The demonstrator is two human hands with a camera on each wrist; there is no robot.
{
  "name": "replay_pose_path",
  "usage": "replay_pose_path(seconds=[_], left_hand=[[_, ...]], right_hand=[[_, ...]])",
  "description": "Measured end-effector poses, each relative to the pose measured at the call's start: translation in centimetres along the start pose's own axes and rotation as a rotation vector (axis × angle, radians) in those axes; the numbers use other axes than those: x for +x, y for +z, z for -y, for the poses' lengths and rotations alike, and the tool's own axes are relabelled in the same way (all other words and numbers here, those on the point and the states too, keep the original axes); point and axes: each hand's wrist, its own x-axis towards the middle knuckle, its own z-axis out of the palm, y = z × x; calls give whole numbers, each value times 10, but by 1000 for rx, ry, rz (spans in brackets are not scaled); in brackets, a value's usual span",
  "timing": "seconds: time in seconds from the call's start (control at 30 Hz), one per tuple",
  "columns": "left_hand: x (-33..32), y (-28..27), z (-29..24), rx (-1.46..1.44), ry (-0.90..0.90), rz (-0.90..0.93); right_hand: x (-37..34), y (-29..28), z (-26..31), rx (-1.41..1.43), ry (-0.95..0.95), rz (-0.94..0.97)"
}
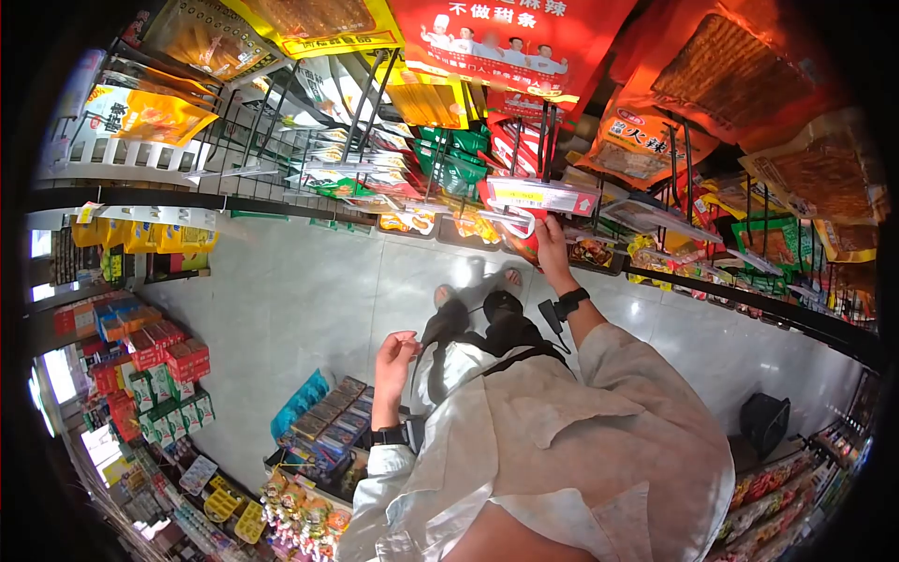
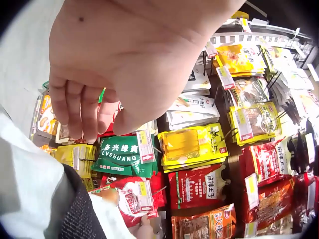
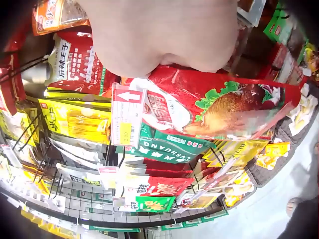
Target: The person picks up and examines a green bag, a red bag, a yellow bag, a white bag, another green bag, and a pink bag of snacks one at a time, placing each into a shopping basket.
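My right hand (image 1: 554, 251) grips the edge of a red snack packet (image 1: 521, 245), just below a price tag (image 1: 538, 196) on the rack. In the right wrist view the hand (image 3: 167, 35) covers the packet's upper edge, and its fingertips are hidden. That red packet (image 3: 239, 107) carries a picture of a browned drumstick on green leaves. My left hand (image 1: 398, 358) is raised over the floor at my side, holding nothing, its fingers loosely bent. The left wrist view shows this hand (image 2: 119, 64) in front of the hanging packets, including a green one (image 2: 127, 155).
A wire rack (image 1: 262, 164) with hooks holds many snack packets, with a dark rail (image 1: 309, 205) along its edge. Large red bags (image 1: 515, 42) hang above. Behind at left stand stacked boxes (image 1: 169, 356) and a low display (image 1: 328, 421). A black bin (image 1: 764, 423) stands at right.
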Motion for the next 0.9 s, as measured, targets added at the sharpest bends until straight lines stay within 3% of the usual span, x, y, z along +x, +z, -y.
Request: replay_pose_path(seconds=[0.07,0.17,0.4,0.57,0.67,0.77,0.83,0.9], left_hand=[[1,3,-2,-8,11,18],[2,5,-2,-21,30,50],[1,-14,10,-38,66,108],[-1,-54,36,-36,86,113],[1,-84,56,-41,102,109],[-3,-116,69,-51,109,106],[-6,-137,77,-73,137,108],[-11,-154,80,-83,160,108]], right_hand=[[-7,-6,-1,-32,-23,4],[-19,-15,-13,-77,93,57],[-49,-3,-5,-30,174,-59],[-71,9,-61,49,333,-68],[-94,31,-22,-7,413,13],[-122,70,63,19,505,189],[-141,99,97,42,464,282],[-149,115,87,-73,465,419]])
